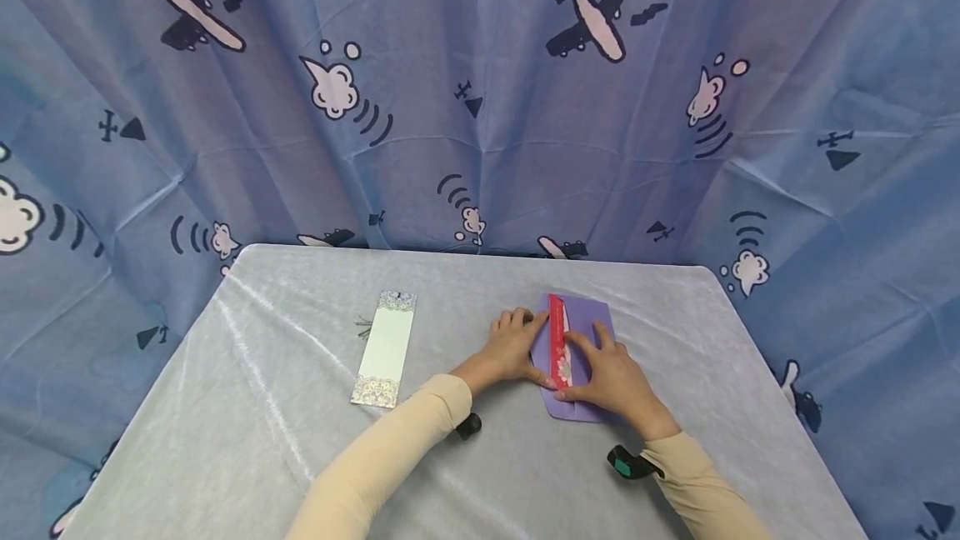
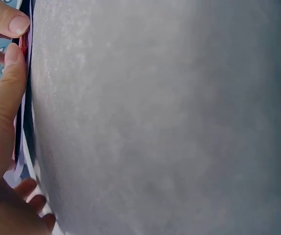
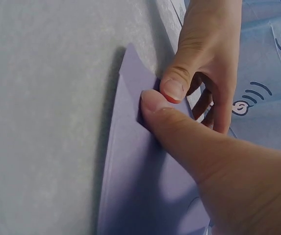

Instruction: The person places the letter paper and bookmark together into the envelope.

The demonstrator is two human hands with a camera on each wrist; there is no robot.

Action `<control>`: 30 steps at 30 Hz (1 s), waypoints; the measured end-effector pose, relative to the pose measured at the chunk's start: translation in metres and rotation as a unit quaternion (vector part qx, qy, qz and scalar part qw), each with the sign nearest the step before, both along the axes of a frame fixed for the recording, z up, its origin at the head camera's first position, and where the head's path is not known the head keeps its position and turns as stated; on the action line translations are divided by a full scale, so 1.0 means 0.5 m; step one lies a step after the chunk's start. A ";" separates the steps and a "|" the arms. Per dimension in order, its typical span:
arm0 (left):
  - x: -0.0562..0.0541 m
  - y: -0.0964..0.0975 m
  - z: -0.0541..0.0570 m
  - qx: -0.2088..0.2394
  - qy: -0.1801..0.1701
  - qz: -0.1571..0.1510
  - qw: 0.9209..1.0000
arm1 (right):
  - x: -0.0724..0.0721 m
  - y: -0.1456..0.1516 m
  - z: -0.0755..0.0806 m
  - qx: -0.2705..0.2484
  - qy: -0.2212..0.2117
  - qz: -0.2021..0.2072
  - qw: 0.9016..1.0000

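A purple envelope-like sheet (image 1: pixel 596 311) lies on the table, with a narrow red card (image 1: pixel 557 332) bearing a pale floral pattern lengthwise on it. My left hand (image 1: pixel 513 348) grips the red card from its left side, fingers toward the far end and thumb at the near end. From the right, my right hand (image 1: pixel 611 373) reaches over the purple sheet and holds the card's other side, thumb low and index finger higher. Both thumbs meet close together at the near end in the right wrist view, where a red edge shows by the left thumb (image 3: pixel 174 85).
A long pale-green bookmark (image 1: pixel 390 344) with floral ends and a dark tassel (image 1: pixel 364 327) lies to the left on the grey cloth-covered table (image 1: pixel 285 340). Behind the table's far edge hangs a blue curtain (image 1: pixel 450 65) printed with airplanes.
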State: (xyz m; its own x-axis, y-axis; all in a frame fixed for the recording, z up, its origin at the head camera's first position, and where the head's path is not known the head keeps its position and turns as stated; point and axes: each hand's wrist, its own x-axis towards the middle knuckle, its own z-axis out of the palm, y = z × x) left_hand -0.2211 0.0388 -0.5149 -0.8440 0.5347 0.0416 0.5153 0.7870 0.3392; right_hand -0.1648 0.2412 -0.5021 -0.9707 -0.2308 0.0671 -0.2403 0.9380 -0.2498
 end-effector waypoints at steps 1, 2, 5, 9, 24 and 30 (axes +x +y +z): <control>0.000 0.000 0.000 -0.003 -0.003 -0.001 1.000 | 0.000 0.000 0.000 0.001 0.000 0.000 1.000; 0.000 0.000 -0.001 -0.004 -0.006 -0.001 1.000 | 0.000 0.000 0.000 0.000 0.001 0.001 1.000; -0.001 0.000 -0.004 -0.011 -0.019 -0.002 1.000 | 0.000 0.001 0.000 0.000 0.002 0.001 1.000; -0.006 0.001 -0.008 -0.008 -0.034 -0.006 0.999 | 0.000 0.001 0.001 0.002 0.002 0.001 1.000; -0.004 0.009 -0.008 -0.038 -0.025 -0.012 0.999 | 0.004 0.001 0.001 -0.002 0.002 0.002 1.000; -0.006 0.016 -0.013 -0.030 -0.018 -0.008 0.999 | 0.004 0.004 0.000 -0.005 0.005 0.002 1.000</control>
